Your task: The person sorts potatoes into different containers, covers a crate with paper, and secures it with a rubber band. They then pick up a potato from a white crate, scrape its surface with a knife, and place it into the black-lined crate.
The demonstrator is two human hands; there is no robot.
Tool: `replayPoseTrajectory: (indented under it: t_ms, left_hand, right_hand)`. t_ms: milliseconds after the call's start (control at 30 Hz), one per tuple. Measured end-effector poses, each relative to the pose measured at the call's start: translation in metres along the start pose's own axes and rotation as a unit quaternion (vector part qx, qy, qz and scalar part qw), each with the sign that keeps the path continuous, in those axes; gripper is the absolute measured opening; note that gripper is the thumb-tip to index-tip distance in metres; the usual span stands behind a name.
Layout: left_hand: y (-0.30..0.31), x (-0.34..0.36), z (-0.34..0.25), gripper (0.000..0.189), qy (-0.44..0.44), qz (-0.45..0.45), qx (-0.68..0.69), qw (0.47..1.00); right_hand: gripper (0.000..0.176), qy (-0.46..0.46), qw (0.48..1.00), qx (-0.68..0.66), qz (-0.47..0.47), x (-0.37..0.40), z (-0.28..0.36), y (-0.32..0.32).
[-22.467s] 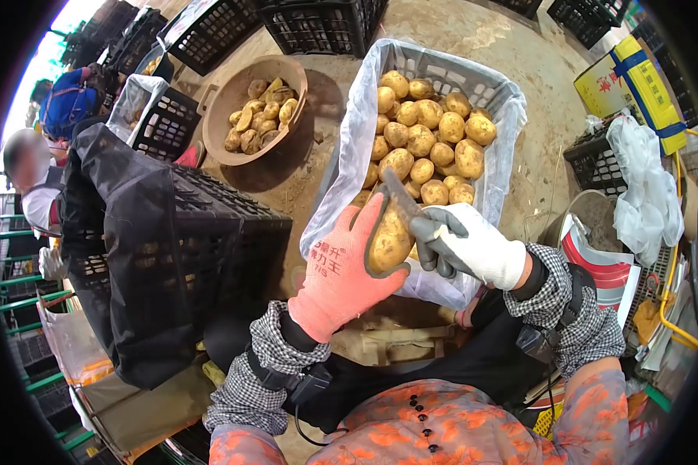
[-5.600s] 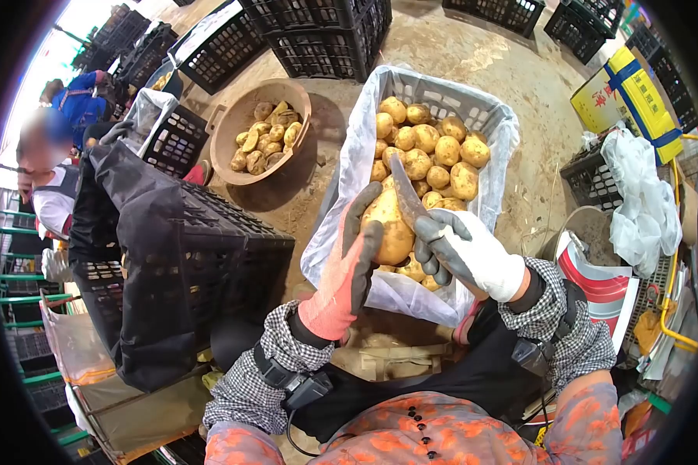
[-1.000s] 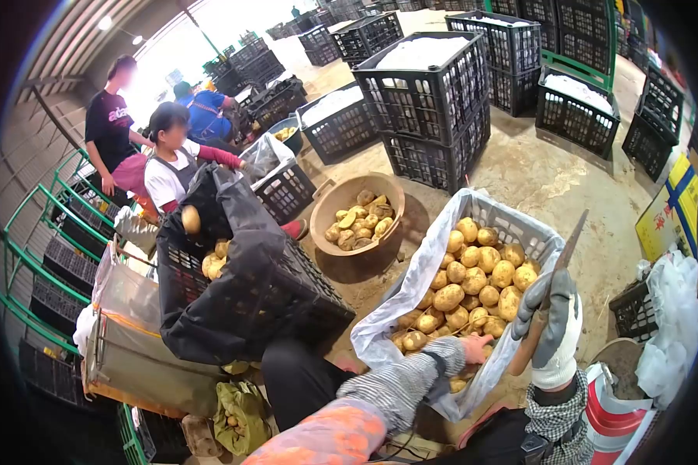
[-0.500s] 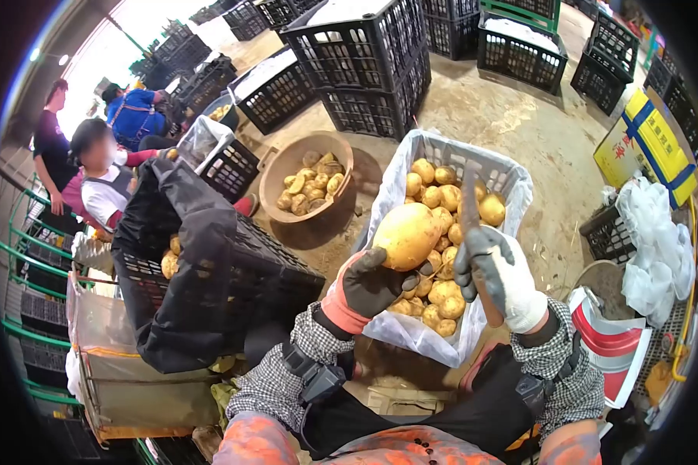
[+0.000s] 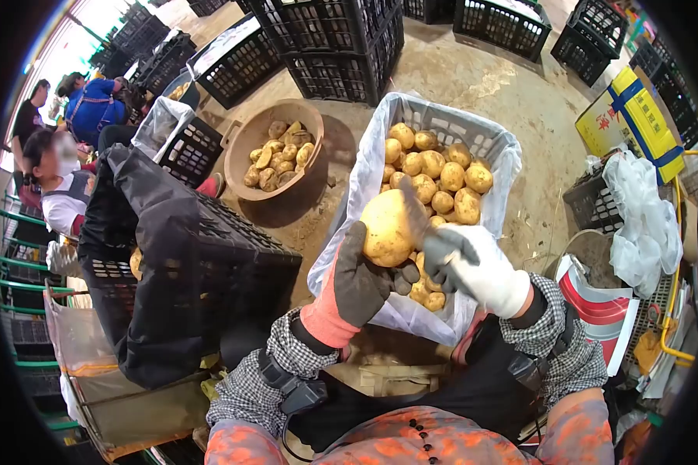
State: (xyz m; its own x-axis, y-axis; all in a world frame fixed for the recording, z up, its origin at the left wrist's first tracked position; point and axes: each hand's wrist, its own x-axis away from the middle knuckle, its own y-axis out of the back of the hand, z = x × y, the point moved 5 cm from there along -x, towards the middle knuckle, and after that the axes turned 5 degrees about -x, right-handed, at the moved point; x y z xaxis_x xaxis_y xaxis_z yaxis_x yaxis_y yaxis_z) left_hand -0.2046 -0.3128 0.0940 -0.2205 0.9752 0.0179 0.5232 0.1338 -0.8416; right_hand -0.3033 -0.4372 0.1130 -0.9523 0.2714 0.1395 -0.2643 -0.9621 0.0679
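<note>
A large potato [image 5: 386, 229] is held by my left hand [image 5: 358, 283], in a dark glove with a pinkish cuff, its fingers wrapped round the lower left side. My right hand [image 5: 481, 267], in a white and grey glove, is closed on a knife [image 5: 412, 205]. The blade, blurred, lies against or very near the potato's right side. Under both hands is a crate [image 5: 506, 155] lined with a pale plastic bag, holding several smaller potatoes [image 5: 442, 174].
A brown basin [image 5: 244, 147] with potatoes stands left of the crate. Nearer on the left is a black crate [image 5: 264, 267] draped with dark cloth. Stacked black crates [image 5: 333, 70] stand ahead. Several people are at the upper left; a yellow box [image 5: 632, 116] is at right.
The knife blade has come down from upright beside the potato to its right side. The view has shifted, so the crate and basin appear further left and higher.
</note>
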Motion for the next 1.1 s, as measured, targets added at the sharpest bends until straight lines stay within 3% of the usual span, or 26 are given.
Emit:
replayPoseTrajectory:
  t_ms: [33, 100, 133, 167, 200, 233, 267, 300, 333, 367, 400, 433, 467, 500, 533, 567, 600, 633, 700, 733, 867, 967, 1033, 1100]
  left_hand:
    - [0.003, 0.002, 0.003, 0.047, 0.0, 0.0, 0.003, 1.0]
    - [0.01, 0.006, 0.006, 0.048, -0.007, -0.118, -0.023, 0.993]
    - [0.003, 0.006, 0.006, 0.048, -0.007, -0.119, -0.022, 0.993]
    - [-0.004, 0.006, 0.002, 0.055, -0.035, -0.132, -0.155, 0.978]
    - [-0.008, 0.006, -0.002, 0.063, -0.062, -0.142, -0.287, 0.945]
    - [-0.007, 0.005, 0.0, 0.063, -0.062, -0.141, -0.287, 0.945]
    - [-0.001, 0.004, 0.005, 0.065, -0.033, -0.148, -0.21, 0.966]
    - [0.004, 0.003, 0.009, 0.067, -0.004, -0.153, -0.131, 0.98]
    - [0.004, 0.005, 0.006, 0.052, 0.005, -0.122, -0.083, 0.989]
    - [0.001, 0.006, 0.006, 0.052, 0.004, -0.12, -0.082, 0.989]
    - [-0.005, 0.007, -0.003, 0.052, -0.046, -0.155, -0.198, 0.967]
    - [-0.011, 0.009, -0.008, 0.058, -0.096, -0.187, -0.309, 0.928]
    - [0.002, 0.012, -0.008, 0.08, -0.081, -0.162, -0.471, 0.863]
    - [0.0, 0.013, -0.008, 0.08, -0.08, -0.159, -0.471, 0.864]
    - [-0.012, 0.013, -0.014, 0.084, -0.144, -0.138, -0.633, 0.748]
    - [-0.024, 0.015, -0.014, 0.088, -0.202, -0.11, -0.767, 0.599]
    - [-0.019, 0.016, -0.011, 0.091, -0.172, -0.13, -0.7, 0.681]
    - [-0.019, 0.015, -0.01, 0.091, -0.173, -0.127, -0.7, 0.681]
    - [-0.016, 0.011, -0.01, 0.093, -0.139, -0.122, -0.486, 0.854]
    - [-0.014, 0.012, -0.007, 0.095, -0.083, -0.143, -0.428, 0.888]
    - [-0.013, 0.013, -0.014, 0.094, -0.084, -0.134, -0.531, 0.833]
    - [-0.014, 0.013, -0.016, 0.086, -0.07, -0.119, -0.482, 0.865]
    - [-0.011, 0.015, -0.018, 0.072, -0.043, -0.155, -0.381, 0.911]
    - [-0.021, 0.016, -0.022, 0.063, -0.031, -0.166, -0.353, 0.92]
  right_hand:
    - [0.028, -0.115, 0.986, -0.12, -0.021, 0.003, 0.0, 0.0]
    - [0.032, -0.129, 0.986, -0.1, -0.044, 0.002, -0.005, 0.001]
    - [0.031, -0.039, 0.999, 0.004, -0.011, 0.0, 0.0, -0.001]
    - [0.031, 0.051, 0.993, 0.108, 0.022, 0.0, 0.004, -0.006]
    - [0.03, 0.16, 0.95, 0.265, 0.046, 0.004, 0.007, -0.014]
    - [0.028, 0.199, 0.941, 0.268, 0.051, 0.005, 0.004, -0.019]
    - [0.028, 0.065, 0.989, 0.117, 0.054, 0.005, -0.004, -0.012]
    - [0.028, -0.071, 0.995, -0.039, 0.055, 0.009, -0.006, -0.009]
    - [0.016, -0.047, 0.991, -0.123, -0.019, 0.007, 0.003, -0.005]
    - [0.022, -0.039, 0.973, -0.223, -0.041, 0.005, -0.013, 0.003]
    - [0.025, -0.034, 0.966, -0.244, -0.078, 0.001, -0.013, 0.008]
    - [0.029, -0.028, 0.957, -0.263, -0.116, -0.002, -0.011, 0.013]
    - [0.037, -0.046, 0.954, -0.268, -0.128, -0.003, -0.009, 0.01]
    - [0.037, -0.045, 0.954, -0.267, -0.131, -0.003, -0.008, 0.009]
    - [0.039, -0.082, 0.95, -0.281, -0.108, -0.003, -0.011, 0.005]
    - [0.042, -0.119, 0.945, -0.294, -0.083, -0.002, -0.015, 0.0]
    - [0.045, -0.091, 0.952, -0.276, -0.098, -0.004, -0.018, 0.002]
    - [0.045, -0.089, 0.952, -0.275, -0.1, -0.004, -0.024, 0.003]
    - [0.045, -0.079, 0.927, -0.36, -0.066, -0.004, -0.03, 0.0]
    - [0.045, -0.08, 0.928, -0.358, -0.065, -0.004, -0.03, -0.001]
    - [0.047, -0.062, 0.935, -0.342, -0.065, -0.001, -0.015, 0.0]
    - [0.05, -0.063, 0.937, -0.34, -0.048, -0.002, -0.012, -0.004]
    - [0.051, -0.055, 0.936, -0.345, -0.043, -0.003, -0.011, -0.007]
    - [0.052, -0.025, 0.948, -0.316, -0.033, -0.001, -0.007, -0.008]
